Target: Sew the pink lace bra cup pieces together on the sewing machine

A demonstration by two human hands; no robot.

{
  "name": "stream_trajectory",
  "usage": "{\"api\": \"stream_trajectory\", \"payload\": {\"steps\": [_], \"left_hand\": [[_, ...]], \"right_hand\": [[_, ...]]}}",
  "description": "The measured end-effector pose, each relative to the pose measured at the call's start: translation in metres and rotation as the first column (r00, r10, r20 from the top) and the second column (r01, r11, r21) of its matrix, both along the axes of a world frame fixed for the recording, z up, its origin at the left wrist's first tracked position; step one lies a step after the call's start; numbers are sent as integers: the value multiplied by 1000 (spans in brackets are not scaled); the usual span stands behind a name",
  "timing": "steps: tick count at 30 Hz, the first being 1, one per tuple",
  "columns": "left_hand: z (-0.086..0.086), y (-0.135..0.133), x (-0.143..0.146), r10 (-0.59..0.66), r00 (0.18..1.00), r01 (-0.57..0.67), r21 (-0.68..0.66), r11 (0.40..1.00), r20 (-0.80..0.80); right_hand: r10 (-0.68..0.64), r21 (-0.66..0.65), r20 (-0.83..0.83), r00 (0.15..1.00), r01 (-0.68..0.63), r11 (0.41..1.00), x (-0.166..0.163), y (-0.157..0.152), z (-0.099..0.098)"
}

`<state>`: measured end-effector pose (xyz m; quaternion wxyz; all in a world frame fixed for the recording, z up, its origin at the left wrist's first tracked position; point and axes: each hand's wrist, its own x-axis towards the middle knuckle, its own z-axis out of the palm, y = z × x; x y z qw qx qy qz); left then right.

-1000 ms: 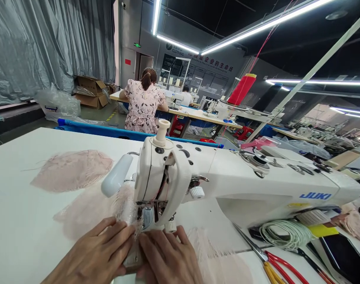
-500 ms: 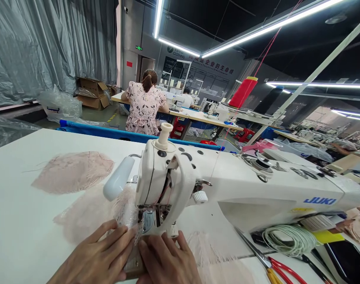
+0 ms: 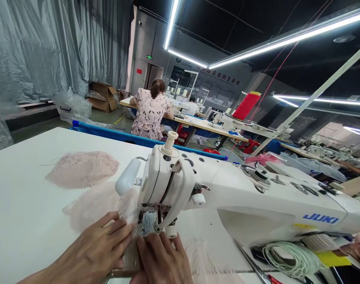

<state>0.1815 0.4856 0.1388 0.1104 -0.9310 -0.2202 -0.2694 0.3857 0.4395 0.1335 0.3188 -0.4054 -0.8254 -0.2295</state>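
Under a dark ceiling, long lit tubes (image 3: 256, 43); below, a broad workroom with silvery curtains (image 3: 58, 51) down the left, cardboard boxes (image 3: 103, 96) and clear plastic bags (image 3: 73, 106) at their foot. Farther in, before a grey wall with lettering, a co-worker in a leaf-print garment (image 3: 152, 114), seated with back turned at a long table (image 3: 206, 124). Nearer, a blue fabric edge (image 3: 114, 134) along the far side of a white tabletop (image 3: 23, 189), with two pale pink fringed pieces (image 3: 83, 169) spread flat on its left part, one just behind the other. Across the middle and right, a white sewing machine (image 3: 227, 185) marked JUKI, a red thread cone (image 3: 247, 105) on a stand behind it; under its arm, a coil of pale green cord (image 3: 289, 258) and, beside it, scissors (image 3: 252, 262) partly out of view. At the needle end, light fringed fabric (image 3: 128, 207) just left of the presser foot. On its near edge, the left hand (image 3: 101, 240), palm down, fingers lightly bent; close beside, the right hand (image 3: 165, 258), fingers curled downward just before the needle area. Any pinch beneath either: impossible to tell, fingertips largely hidden.
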Motion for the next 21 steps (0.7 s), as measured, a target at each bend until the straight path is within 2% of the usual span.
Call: {"api": "stream_trajectory", "payload": {"steps": [2,7,11,14,17,19,21], "left_hand": [[3,1,-1,13,1000,-13,-23,1000,19],[24,-6,2,66,998,-65,-94,993,14],[30,-6,3,111,993,-113,-34,993,-31],[23,-1,1,109,992,-110,-2,994,-60],[6,-5,3,134,990,-133,32,991,-41],[-5,-15,8,162,987,-163,88,983,20],[-10,-30,14,159,980,-172,112,979,119]], "right_hand": [[10,9,-20,1000,-10,1000,0,2,2],[60,-17,-4,998,-60,998,3,2,11],[30,-57,-46,998,-33,998,2,-1,15],[38,-40,-66,997,-40,998,-4,-1,19],[93,16,-60,994,-92,996,-10,0,22],[135,53,-79,988,-131,990,-11,-1,23],[170,52,-130,977,-164,985,-11,-4,24]]}}
